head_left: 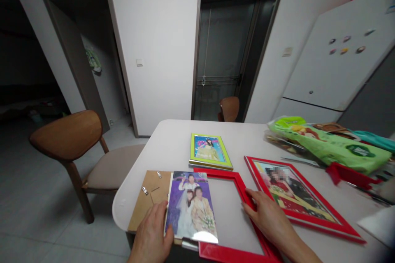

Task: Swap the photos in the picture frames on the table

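An empty red picture frame [237, 178] lies at the table's near edge. My right hand [269, 215] grips its right side bar, fingertips reaching over the inner edge. Across the frame's left part lies a glossy wedding photo [193, 209] with a purple background. Beneath the photo's left side is a brown backing board [142, 197] with small metal clips. My left hand [152, 230] rests over this board, thumb and fingers closed at the photo's left edge; its grip underneath is hidden. Right of my right hand lies another red frame [308, 197] containing a picture.
A small yellow-green framed picture [210, 152] lies farther back on the white table [173, 135]. Green plastic packaging [327, 141] and a red-handled tool [348, 176] crowd the right side. A wooden chair [74, 135] stands left; a white fridge [336, 70] stands behind right.
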{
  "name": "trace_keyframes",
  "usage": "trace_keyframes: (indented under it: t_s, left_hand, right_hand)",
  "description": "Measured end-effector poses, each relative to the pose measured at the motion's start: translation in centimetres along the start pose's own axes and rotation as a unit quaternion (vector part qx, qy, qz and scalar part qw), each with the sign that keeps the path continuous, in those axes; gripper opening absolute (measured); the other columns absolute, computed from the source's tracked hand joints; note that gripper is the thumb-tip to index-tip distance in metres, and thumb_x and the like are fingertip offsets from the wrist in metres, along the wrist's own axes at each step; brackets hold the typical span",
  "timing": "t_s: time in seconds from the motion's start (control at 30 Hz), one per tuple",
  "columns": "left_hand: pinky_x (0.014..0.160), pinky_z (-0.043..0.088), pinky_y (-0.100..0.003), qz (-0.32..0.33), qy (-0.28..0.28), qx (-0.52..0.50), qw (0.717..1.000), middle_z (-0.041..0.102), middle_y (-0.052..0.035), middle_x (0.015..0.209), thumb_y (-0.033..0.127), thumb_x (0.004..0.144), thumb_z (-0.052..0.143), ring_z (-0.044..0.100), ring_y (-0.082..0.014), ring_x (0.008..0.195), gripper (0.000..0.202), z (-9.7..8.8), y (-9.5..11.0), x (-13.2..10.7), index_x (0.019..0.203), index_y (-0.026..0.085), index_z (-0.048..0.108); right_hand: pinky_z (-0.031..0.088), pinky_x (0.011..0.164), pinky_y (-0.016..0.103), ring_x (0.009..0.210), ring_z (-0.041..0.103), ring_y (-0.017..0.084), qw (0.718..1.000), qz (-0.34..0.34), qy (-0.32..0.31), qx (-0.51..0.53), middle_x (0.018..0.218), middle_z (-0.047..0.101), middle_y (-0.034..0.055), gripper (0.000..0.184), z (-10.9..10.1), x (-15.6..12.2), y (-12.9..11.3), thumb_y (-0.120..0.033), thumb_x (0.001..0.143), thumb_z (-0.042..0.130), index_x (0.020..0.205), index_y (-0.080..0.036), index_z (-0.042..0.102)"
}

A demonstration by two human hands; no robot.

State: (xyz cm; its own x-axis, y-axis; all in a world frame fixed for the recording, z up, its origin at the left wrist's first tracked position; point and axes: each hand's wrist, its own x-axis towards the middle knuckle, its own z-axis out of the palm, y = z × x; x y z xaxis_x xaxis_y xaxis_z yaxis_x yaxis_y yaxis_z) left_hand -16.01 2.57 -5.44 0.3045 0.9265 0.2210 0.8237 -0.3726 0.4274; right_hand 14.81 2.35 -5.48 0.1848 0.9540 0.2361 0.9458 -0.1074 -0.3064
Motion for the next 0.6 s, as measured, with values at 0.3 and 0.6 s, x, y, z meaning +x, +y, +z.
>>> trace_keyframes:
  t_s: [0.3, 0.6]
  left_hand:
    - [0.098, 0.025, -0.046, 0.165, -0.103, -0.023, 0.981, 0.033, -0.0146, 0.131, 0.007, 0.048, 0.047, 0.027, -0.0305, 0.120, 0.074, 2.0, 3.1, 0.7, 0.122, 0.010, 0.038]
    - [0.092, 0.036, -0.035, -0.021, 0.143, -0.478, 0.866, 0.055, -0.0085, 0.114, 0.023, 0.079, 0.040, 0.047, -0.0219, 0.107, 0.037, -0.3, 6.9, 3.1, 0.115, 0.016, 0.046]
  right_hand:
    - [0.034, 0.036, 0.021, 0.037, 0.042, 0.009, 0.817, 0.138, -0.171, 0.533, 0.048, 0.047, -0.0066, 0.061, 1.7, 0.0, -8.8, -0.029, 0.064, 0.052, 0.118, -0.006, 0.037]
    - [0.046, 0.055, 0.024, 0.065, 0.058, 0.012, 0.691, 0.193, -0.108, 0.688, 0.085, 0.061, 0.0055, 0.051, -1.5, -0.9, -11.4, -0.037, 0.065, 0.060, 0.109, -0.016, 0.047]
